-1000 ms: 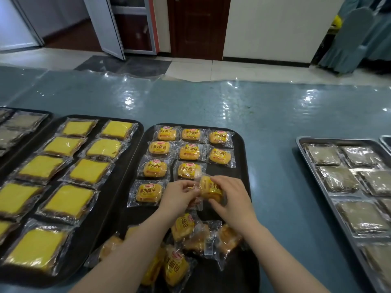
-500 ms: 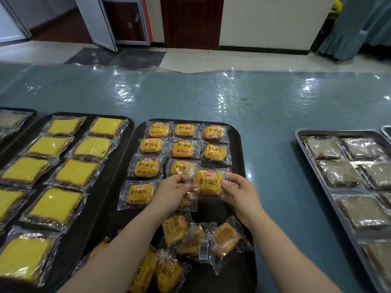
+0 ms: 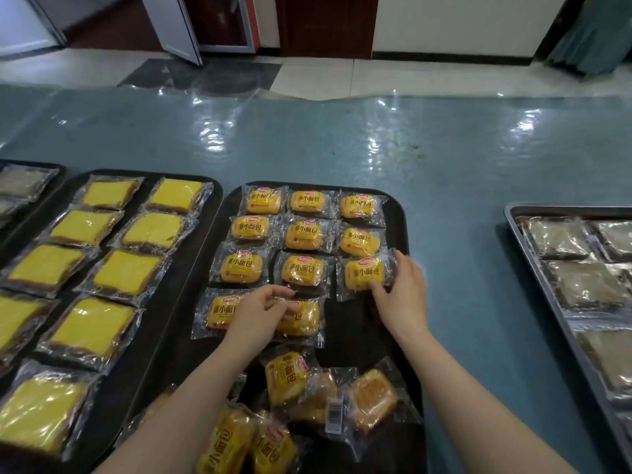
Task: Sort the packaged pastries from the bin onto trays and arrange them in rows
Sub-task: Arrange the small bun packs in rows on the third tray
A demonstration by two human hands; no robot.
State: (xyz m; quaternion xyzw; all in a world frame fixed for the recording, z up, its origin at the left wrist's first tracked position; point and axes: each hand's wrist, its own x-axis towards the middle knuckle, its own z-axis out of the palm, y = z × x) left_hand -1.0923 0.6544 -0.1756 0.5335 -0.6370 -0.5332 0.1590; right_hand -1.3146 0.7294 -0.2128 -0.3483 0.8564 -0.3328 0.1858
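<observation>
Table (image 3: 444, 172): blue, under glossy clear film, carrying every tray.
Left tray (image 3: 171, 330): black, at 9 o'clock, two columns of yellow cake slices (image 3: 92, 326).
Middle tray (image 3: 355, 333): black, small bun packets (image 3: 302, 270) in rows of three; loose pile (image 3: 294, 405) at 6 o'clock.
Right tray (image 3: 523, 248): metal, at 3 o'clock, grey-brown wrapped squares.
Right hand (image 3: 402, 295): fingers curled round the third-row right packet (image 3: 364, 273) on the middle tray.
Left hand (image 3: 260, 314): loosely curled over the fourth-row middle packet (image 3: 302, 318); grip cannot be told.
</observation>
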